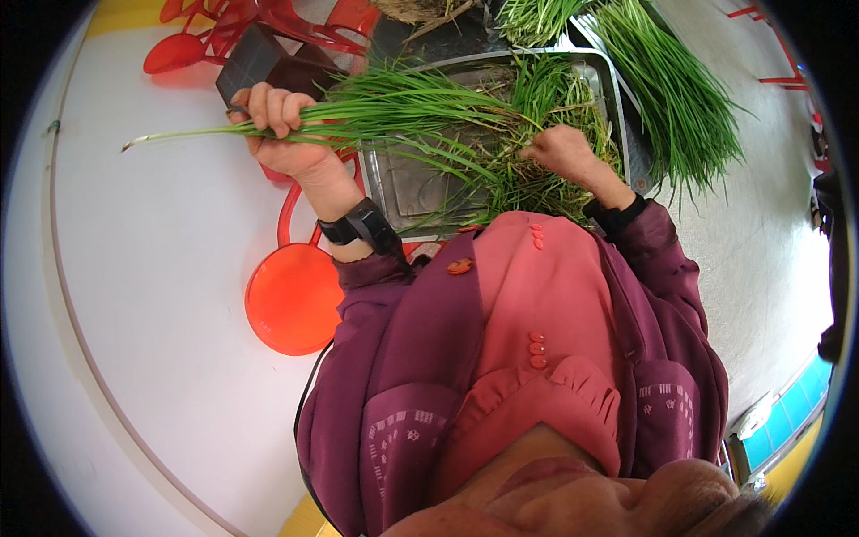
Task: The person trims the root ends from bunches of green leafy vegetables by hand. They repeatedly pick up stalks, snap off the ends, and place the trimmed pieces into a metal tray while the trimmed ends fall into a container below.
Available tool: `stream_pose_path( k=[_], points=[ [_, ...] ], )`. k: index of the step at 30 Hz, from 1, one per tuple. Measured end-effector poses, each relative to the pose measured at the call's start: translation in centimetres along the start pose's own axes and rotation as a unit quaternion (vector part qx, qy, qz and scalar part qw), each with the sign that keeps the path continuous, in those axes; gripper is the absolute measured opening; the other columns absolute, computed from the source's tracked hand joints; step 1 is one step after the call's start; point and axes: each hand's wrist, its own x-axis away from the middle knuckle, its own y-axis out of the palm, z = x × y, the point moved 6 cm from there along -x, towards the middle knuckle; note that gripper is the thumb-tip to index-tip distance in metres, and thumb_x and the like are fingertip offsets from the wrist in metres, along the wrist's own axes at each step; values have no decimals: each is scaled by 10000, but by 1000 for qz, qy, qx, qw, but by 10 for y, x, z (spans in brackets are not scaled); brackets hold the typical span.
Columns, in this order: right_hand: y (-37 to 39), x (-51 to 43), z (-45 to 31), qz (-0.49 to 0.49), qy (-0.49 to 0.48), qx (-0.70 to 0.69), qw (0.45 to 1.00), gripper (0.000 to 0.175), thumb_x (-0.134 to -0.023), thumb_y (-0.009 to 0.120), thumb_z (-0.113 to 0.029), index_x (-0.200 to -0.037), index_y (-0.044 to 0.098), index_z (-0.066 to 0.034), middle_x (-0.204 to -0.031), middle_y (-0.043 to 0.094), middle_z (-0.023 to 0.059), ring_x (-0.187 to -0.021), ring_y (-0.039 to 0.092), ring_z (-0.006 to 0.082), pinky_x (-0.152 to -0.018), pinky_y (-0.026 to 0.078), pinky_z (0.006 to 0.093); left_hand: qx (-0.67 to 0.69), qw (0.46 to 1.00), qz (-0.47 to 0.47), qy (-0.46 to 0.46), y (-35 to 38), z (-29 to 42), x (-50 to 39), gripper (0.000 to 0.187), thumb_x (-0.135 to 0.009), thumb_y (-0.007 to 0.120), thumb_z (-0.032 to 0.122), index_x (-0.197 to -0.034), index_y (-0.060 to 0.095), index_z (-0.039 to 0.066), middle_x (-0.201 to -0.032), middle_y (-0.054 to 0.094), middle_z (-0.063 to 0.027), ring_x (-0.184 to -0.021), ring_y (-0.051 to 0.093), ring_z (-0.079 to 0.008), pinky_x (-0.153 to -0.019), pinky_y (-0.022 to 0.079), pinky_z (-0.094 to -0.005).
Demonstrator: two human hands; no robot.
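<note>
My left hand (278, 127) is closed around a bunch of garlic chives (402, 101), held sideways above a metal tray (402, 201). One pale stalk end sticks out to the left past my fist. My right hand (564, 156) is at the leafy end of the bunch, its fingers pinched on a thin yellowish leaf (531, 122). Beneath it, a heap of loose green and withered leaves (537, 184) covers the right part of the tray. Black bands circle both wrists.
A large pile of long chives (671, 94) lies on the right, overhanging its support. Another green bunch (540, 20) and a dry straw-like heap (423, 8) are at the back. Red stools (295, 299) stand at the left, near a dark box (268, 64) and a white wall (168, 282).
</note>
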Motion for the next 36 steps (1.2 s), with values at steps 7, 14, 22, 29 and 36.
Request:
stream_pose_path(
  k=[7, 14, 22, 29, 36],
  points=[
    [-126, -3, -83, 306, -195, -118, 924, 680, -730, 734, -196, -1303, 422, -5, -1212, 543, 189, -1140, 498, 348, -949, 410, 414, 6, 999, 37, -8, -29, -32, -3, 323, -887, 604, 319, -1011, 613, 21, -642, 411, 13, -491, 335, -93, -472, 250, -239],
    [-106, -34, -156, 187, -145, -225, 945, 784, -685, 742, -166, -1325, 330, 21, -1170, 540, 253, -1080, 534, 419, -894, 446, 451, 23, 991, 122, -41, -73, -78, 11, 488, -894, 513, 503, -993, 590, 31, -652, 372, 8, -497, 284, -96, -486, 236, -239],
    [-92, -27, -113, 166, -151, -136, 965, 344, -744, 553, -31, -1083, 524, 22, -866, 620, 222, -834, 588, 425, -720, 461, 498, -135, 976, 171, -23, -98, -84, 39, 653, -903, 456, 589, -1241, 530, 36, -1015, 598, -95, -863, 544, -182, -826, 445, -344],
    [-68, 0, -52, -138, -34, -341, 929, 529, -797, 660, -44, -1281, 478, 68, -949, 662, 83, -838, 596, 96, -753, 471, 264, -330, 908, 219, -135, -122, -96, 57, 551, -987, 365, 468, -1275, 493, 16, -1149, 580, -133, -952, 547, -189, -873, 452, -373],
    [-48, -5, -33, -149, -20, -419, 896, 517, -775, 722, -177, -1174, 530, 89, -814, 622, 86, -665, 575, 139, -625, 459, 293, -356, 834, 334, -256, -140, -169, 83, 624, -1002, 226, 499, -1222, 507, -13, -1098, 634, -185, -902, 581, -199, -796, 468, -352]
  ],
)
